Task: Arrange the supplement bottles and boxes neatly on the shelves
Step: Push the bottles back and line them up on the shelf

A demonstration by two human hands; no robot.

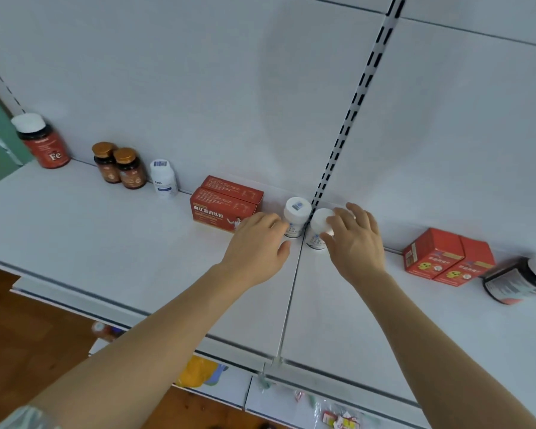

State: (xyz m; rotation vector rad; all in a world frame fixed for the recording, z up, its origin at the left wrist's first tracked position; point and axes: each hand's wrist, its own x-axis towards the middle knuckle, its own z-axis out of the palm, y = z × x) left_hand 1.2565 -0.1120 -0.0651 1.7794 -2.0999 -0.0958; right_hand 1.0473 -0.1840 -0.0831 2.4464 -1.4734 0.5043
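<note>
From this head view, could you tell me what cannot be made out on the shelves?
- Right white bottle: mostly hidden by the right hand.
- Dark bottle lying far right: cut by the edge.
- Lower shelf items: blurred.
- Left hand grip on the left white bottle: unclear.

place: a shop, or a room set up like one, is showing here.
shelving: a white metal shelf point(106, 243) is running wide under a white back panel point(198, 88), with a slotted upright point(353, 113) for brackets standing between two bays.
goods: supplement bottles point(118, 165) and red boxes point(226, 202) are sitting in a row along the back, labels facing out like stock on display.
lower tier: another shelf point(254, 394) is carrying small packets below.
floor: a wooden floor point(28, 329) is showing at the left.
</note>
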